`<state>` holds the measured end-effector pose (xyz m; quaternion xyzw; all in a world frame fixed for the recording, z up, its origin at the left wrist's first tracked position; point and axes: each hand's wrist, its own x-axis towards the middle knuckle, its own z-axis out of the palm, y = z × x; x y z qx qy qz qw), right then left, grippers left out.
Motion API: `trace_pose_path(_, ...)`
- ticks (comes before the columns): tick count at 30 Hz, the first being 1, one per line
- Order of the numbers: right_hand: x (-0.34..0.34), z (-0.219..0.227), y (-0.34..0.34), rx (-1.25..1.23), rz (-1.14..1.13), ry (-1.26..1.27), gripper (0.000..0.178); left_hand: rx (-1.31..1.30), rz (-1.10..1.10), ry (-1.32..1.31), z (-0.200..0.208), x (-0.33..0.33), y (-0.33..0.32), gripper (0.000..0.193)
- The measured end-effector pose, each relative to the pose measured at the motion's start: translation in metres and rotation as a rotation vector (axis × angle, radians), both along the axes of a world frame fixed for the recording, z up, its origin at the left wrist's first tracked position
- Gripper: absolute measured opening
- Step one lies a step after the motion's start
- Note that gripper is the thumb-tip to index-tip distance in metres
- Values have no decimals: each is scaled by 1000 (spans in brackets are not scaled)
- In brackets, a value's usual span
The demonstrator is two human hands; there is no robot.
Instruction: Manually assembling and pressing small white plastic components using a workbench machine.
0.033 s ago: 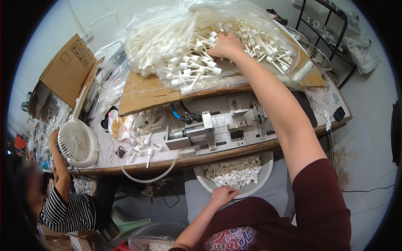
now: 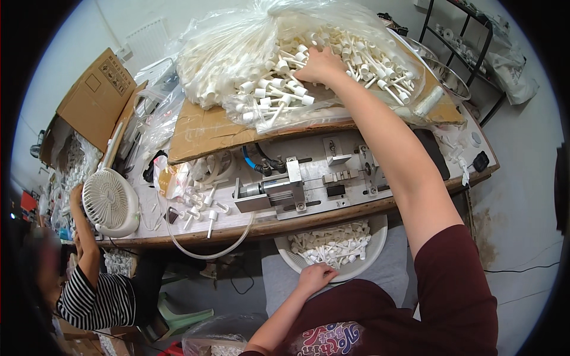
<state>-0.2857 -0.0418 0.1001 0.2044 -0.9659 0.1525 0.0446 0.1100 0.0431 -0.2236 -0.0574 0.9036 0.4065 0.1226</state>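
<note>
My right hand [image 2: 322, 65] reaches across the bench into a heap of white T-shaped plastic parts [image 2: 356, 53] in a clear plastic bag [image 2: 228, 56]. Its thumb and fingers are apart among the parts, the fingertips partly hidden. In front of my body, my left hand [image 2: 316, 277] is at the near rim of a round white basket [image 2: 380, 246] that holds similar white parts [image 2: 332, 243]. The fingers of that hand are curled together; what they hold, if anything, is too small to make out.
A metal clamping fixture [image 2: 291, 193] sits on the bench below a cardboard sheet [image 2: 208, 133]. Loose white parts [image 2: 212, 222] and a looping clear hose [image 2: 205, 256] lie to its left. Further left are a white fan [image 2: 111, 202] and a person in a striped shirt [image 2: 104, 302].
</note>
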Motion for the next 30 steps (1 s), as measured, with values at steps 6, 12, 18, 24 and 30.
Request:
trace_pose_path(6,1,-6,6,8,25,45,81,-11,9,-17,4,-1,1,30)
trace_pose_path(12,-12,-4,27,31,181,-28,84,-17,19,9,-2,-2,1,30)
trace_pose_path(18,-11,4,59,145,330,-7,90,-6,35,-9,3,-1,1,30)
trace_pose_path(24,-8,13,85,171,423,-45,82,-6,42,-17,4,-3,1,31)
trace_pose_path(30,6,11,116,-20,461,280,56,-11,31,-15,4,-5,2,31)
